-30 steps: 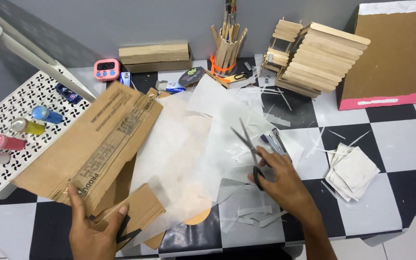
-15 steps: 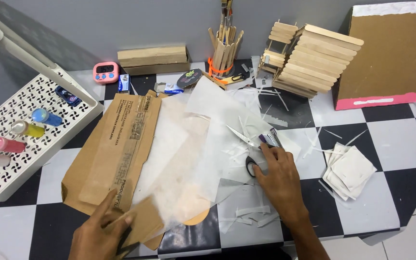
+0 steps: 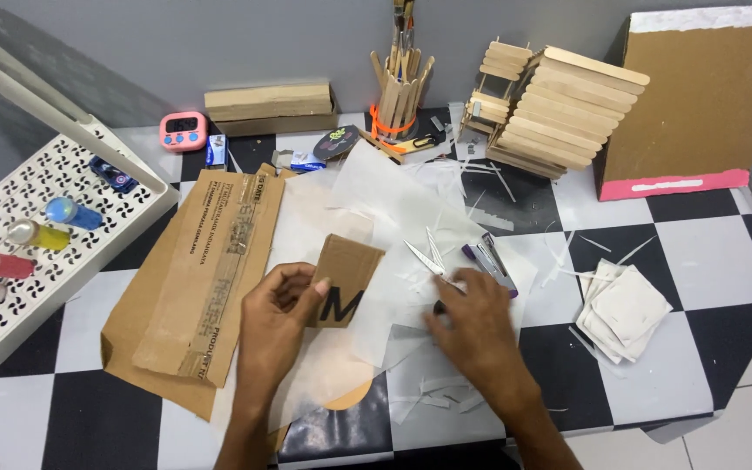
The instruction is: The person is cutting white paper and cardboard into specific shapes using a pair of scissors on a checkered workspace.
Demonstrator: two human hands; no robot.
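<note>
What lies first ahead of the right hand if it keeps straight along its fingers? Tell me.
The right hand points up-left across the paper. Its fingers rest at the scissors, so those come first; the small cardboard piece lies just left of that line.

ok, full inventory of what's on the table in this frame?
cardboard piece: 1, brown with a black mark, in the left hand
scissors: 1, silver blades, under the right hand
flattened cardboard: 1, brown, left of centre
translucent paper sheets: several, white, centre
pen: 1, purple, right of the scissors
paper squares: a stack, white, right
craft-stick house: 1, tan, back right
stick cup: 1, tan, back centre
timer: 1, pink, back left
perforated tray: 1, white, far left, holding paint bottles
upright board: 1, brown with pink edge, far right
left hand: holds the cardboard piece
right hand: on the scissors
</note>
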